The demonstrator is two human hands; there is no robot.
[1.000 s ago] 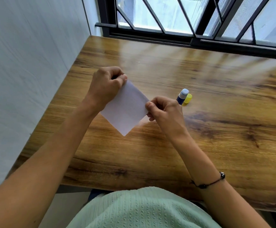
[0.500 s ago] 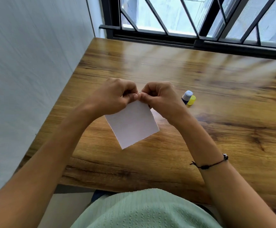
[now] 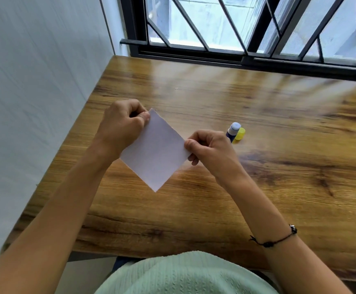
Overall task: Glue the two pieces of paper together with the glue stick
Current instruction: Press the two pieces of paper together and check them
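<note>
Holding: we see the paper (image 3: 154,151) pinched by both hands above the counter (image 3: 257,115), turned so it reads as a diamond, one corner pointing toward the person.
Left hand (image 3: 123,124): fingers curled, thumb and fingertips pinched shut on the paper's far-left corner.
Right hand (image 3: 208,148): thumb on top and fingers beneath, pinched shut on the paper's right corner.
Paper layers: we cannot tell whether one sheet or two stacked sheets are held; only a single white face shows, with a faint crease or shading across it.
Paper position: between the two hands, lifted off the wood; its lower corner hangs free over the counter near the middle of the near half.
Glue stick (image 3: 233,130): blue body with a pale tip, on the counter just beyond the right hand, its lower part hidden behind the knuckles; whether it stands or leans we cannot tell.
Yellow cap (image 3: 240,134): lying just right of the glue stick, touching or nearly touching it.
Counter: wood grain, glossy, reflecting window light along its far side.
Bracelet (image 3: 279,240): thin dark cord on the right wrist.
Surroundings: white wall (image 3: 35,92) on the left, black window grille (image 3: 247,39) across the far edge.
Clothing: pale green knit top (image 3: 183,274) at the bottom of the view.
</note>
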